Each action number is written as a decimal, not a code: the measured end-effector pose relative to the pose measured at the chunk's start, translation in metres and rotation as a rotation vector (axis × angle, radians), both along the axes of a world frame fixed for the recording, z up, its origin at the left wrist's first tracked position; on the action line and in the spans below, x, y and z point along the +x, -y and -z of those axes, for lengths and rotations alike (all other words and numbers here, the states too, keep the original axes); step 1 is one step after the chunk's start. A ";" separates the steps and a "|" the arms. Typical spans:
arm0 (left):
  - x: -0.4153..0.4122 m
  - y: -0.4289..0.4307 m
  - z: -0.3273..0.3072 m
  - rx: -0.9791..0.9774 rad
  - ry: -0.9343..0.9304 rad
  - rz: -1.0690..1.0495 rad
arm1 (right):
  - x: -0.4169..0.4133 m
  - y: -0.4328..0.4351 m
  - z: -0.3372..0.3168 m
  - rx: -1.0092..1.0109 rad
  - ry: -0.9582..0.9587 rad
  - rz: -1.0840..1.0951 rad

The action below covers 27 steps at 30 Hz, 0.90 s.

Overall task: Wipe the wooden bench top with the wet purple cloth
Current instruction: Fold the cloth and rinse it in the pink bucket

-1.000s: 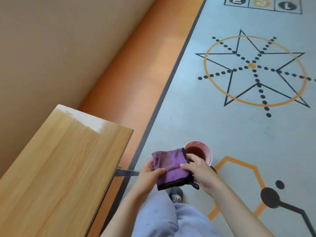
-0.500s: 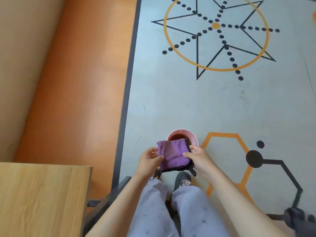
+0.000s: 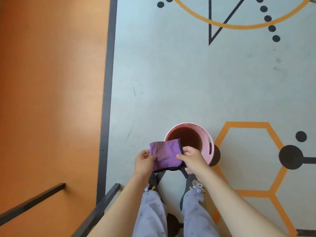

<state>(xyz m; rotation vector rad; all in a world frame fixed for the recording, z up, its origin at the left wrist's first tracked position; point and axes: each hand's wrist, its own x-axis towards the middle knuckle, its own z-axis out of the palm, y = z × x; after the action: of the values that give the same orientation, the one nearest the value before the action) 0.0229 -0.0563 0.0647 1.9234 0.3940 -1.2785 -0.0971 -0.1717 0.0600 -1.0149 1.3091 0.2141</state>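
Cloth (image 3: 164, 155): folded, spanning left-right between both hands, over bucket (image 3: 211, 147) near rim | left hand (image 3: 144, 161): pinching left edge | right hand (image 3: 192, 159): pinching right edge | bench top: unseen, probably left past bars (image 3: 32, 200), nearer left hand

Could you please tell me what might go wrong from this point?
The left hand and right hand hold the purple cloth at the near rim of the pink bucket, partly over the floor: drips could land there and make it slippery. The socked feet stand beside the bucket, so a step might tip it.
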 end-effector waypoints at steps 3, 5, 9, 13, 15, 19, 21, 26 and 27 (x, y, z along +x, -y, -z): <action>0.003 0.003 0.049 0.016 0.006 0.042 | 0.001 -0.001 0.046 0.042 -0.032 0.046; 0.005 0.004 0.079 0.018 0.010 0.056 | 0.002 -0.001 0.073 0.036 -0.042 0.029; 0.013 0.003 0.124 0.006 -0.067 0.007 | 0.009 0.002 0.112 0.005 -0.029 -0.004; 0.020 0.007 0.148 0.009 -0.169 -0.049 | 0.016 0.007 0.135 0.058 -0.041 0.009; 0.020 0.009 0.159 0.018 -0.153 0.003 | 0.018 0.007 0.143 0.055 -0.040 0.026; 0.017 0.025 0.170 0.063 -0.073 0.089 | 0.020 0.008 0.158 -0.029 -0.063 -0.004; 0.019 0.034 0.174 0.080 -0.066 0.084 | 0.024 0.006 0.164 -0.072 -0.078 0.008; 0.019 0.025 0.159 0.005 -0.295 -0.012 | 0.030 -0.002 0.154 0.116 -0.068 0.112; 0.019 0.018 0.155 -0.014 -0.336 -0.025 | 0.028 -0.004 0.152 0.201 -0.061 0.127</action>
<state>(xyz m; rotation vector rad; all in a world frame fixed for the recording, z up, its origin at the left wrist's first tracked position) 0.0418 -0.0748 -0.0906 1.6859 0.5745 -1.5875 -0.0693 -0.1679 -0.0919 -0.7575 1.3725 0.2758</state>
